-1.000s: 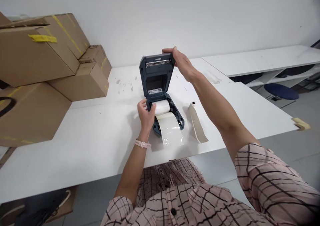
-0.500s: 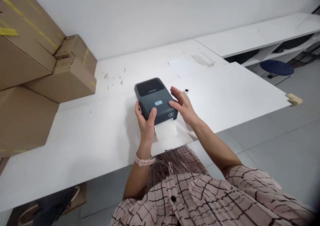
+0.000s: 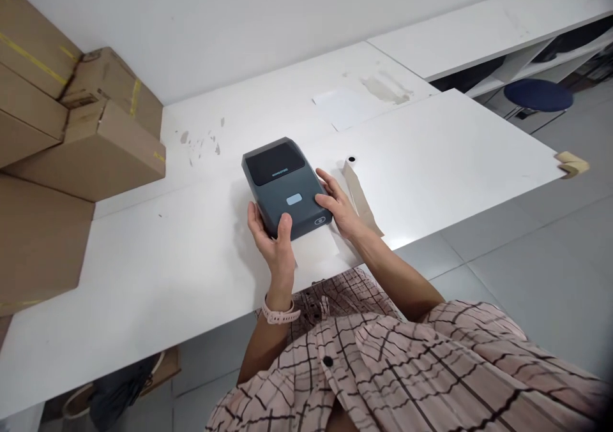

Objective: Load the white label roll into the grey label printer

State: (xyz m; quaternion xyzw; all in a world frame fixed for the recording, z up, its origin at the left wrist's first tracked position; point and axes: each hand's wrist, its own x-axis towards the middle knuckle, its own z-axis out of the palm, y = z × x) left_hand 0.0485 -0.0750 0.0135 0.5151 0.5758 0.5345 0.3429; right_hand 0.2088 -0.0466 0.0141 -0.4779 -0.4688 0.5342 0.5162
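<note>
A dark grey-green label printer (image 3: 274,202) with a black window and a pale blue button sits at the white table's front part, slightly turned. My left hand (image 3: 272,244) grips its left front corner, thumb on top and fingers along the side. At the right side, my right hand (image 3: 339,207) holds the printer, thumb on the top edge and fingers against the side wall. White label paper (image 3: 313,251) sticks out from under the printer's front. Right of my right hand stands a small white roll (image 3: 351,160) with a brownish strip (image 3: 363,205) trailing toward me.
Cardboard boxes (image 3: 119,157) with yellow tape are stacked on the left. A white sheet (image 3: 339,108) lies toward the back of the white table (image 3: 158,272). Brown padding (image 3: 572,164) covers the table's right corner. A blue stool (image 3: 539,95) stands beyond.
My right hand has closed in from hovering beside the printer to holding its right side. The view has shifted, and the brownish strip by the roll now shows.
</note>
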